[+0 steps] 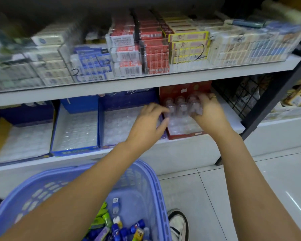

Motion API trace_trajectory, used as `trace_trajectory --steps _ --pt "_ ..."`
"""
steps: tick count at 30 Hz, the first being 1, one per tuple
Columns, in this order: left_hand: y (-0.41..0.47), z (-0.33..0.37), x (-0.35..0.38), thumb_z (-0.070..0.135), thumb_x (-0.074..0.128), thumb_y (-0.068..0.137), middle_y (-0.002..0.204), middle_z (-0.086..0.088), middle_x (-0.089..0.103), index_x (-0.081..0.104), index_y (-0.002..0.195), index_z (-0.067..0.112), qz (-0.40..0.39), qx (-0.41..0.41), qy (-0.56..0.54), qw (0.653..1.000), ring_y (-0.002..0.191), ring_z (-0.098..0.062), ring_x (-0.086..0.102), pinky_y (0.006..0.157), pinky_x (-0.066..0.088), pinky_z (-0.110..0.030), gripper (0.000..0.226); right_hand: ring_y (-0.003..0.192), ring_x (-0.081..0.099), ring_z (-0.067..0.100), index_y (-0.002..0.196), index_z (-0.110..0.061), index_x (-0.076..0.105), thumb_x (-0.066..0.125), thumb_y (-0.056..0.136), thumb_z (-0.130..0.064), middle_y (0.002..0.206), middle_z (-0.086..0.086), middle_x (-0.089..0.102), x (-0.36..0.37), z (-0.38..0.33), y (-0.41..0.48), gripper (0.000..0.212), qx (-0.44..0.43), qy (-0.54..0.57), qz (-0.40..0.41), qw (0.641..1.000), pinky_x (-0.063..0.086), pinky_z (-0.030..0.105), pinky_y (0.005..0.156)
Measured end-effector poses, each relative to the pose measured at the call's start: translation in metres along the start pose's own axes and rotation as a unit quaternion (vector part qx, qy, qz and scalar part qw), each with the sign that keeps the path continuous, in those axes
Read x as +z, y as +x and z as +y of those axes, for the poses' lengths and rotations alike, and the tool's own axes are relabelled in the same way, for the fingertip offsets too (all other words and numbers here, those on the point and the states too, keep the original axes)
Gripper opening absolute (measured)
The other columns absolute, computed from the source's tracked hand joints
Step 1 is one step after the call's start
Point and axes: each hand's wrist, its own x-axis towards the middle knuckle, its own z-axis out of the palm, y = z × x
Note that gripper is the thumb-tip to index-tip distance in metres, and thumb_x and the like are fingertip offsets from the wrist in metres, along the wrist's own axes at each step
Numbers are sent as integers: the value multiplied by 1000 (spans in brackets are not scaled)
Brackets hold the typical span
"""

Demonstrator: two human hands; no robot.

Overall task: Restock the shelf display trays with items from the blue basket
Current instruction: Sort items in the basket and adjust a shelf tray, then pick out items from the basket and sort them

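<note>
Right hand [208, 111] gripping clear insert [181, 108] above red tray [184, 135], left hand [151, 119] seemingly pinching its edge

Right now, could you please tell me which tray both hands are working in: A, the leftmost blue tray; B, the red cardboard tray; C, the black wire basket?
B: the left hand and right hand both grip the clear plastic insert in the red cardboard display tray.
</note>
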Motion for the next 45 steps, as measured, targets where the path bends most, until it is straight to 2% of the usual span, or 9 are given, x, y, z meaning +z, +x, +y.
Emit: trace_trajectory --steps 2,7,14,20,24,31,37,40,45 --pt "-44 -3 -18 20 55 91 92 1 60 64 94 14 25 -22 -44 998 88 -10 54 79 40 -19 11 78 61 24 102 -15 63 69 78 -15 91 4 61 -9 -38 -19 25 -17 83 -4 996 45 27 67" --pt "-158 -49 -37 24 54 93 64 9 51 50 71 26 -116 -186 -42 975 64 -10 53 58 31 -20 23 52 61 6 74 -17 67 74 78 -29 64 -5 64 10 -126 -71 15 -59 129 -326 935 47 16 53" --pt "-268 -118 -3 14 50 93 128 -10 59 60 123 12 -426 -280 15 860 116 -25 54 89 39 -24 32 104 62 28 110 -6 66 62 88 -24 114 13 66 148 -153 -153 29 -81 -122 -565 812 50 38 92" --pt "-294 -137 24 1 50 85 138 -12 51 57 129 18 -460 -228 -12 858 122 -31 48 98 43 -37 47 122 50 32 134 -1 49 47 94 -7 138 18 48 223 -116 -190 40 -24 -196 -623 757 42 33 82" --pt "-307 -150 36 11 52 91 140 -14 42 47 137 21 -471 -197 22 860 128 -32 39 101 37 -39 47 93 55 26 114 -8 63 59 86 -14 112 11 62 250 -89 -207 29 24 -212 -612 761 46 35 89" --pt "-294 -156 47 10 64 85 126 -16 53 56 122 11 -480 -169 44 860 119 -31 46 94 41 -41 38 103 39 17 137 -12 47 46 98 -24 136 7 45 280 -95 -203 40 37 -312 -726 612 31 30 106" --pt "-292 -163 51 14 70 81 128 -16 50 60 122 12 -490 -171 36 854 117 -31 48 95 41 -37 43 103 46 20 128 -7 55 56 94 -25 110 7 50 270 -94 -205 38 49 -253 -695 671 38 31 97" --pt "-284 -165 39 16 71 79 121 -13 56 65 116 14 -436 -216 -4 874 113 -29 51 90 40 -31 37 88 52 26 100 -2 65 58 91 -19 85 13 57 248 -108 -189 20 -9 -173 -604 778 40 31 77" --pt "-241 -155 -6 12 79 71 104 -7 69 64 102 14 -312 -329 -110 885 91 -17 62 77 48 -25 35 94 62 18 103 -14 67 69 83 -27 101 4 68 171 -143 -145 24 8 11 -505 863 48 32 83"
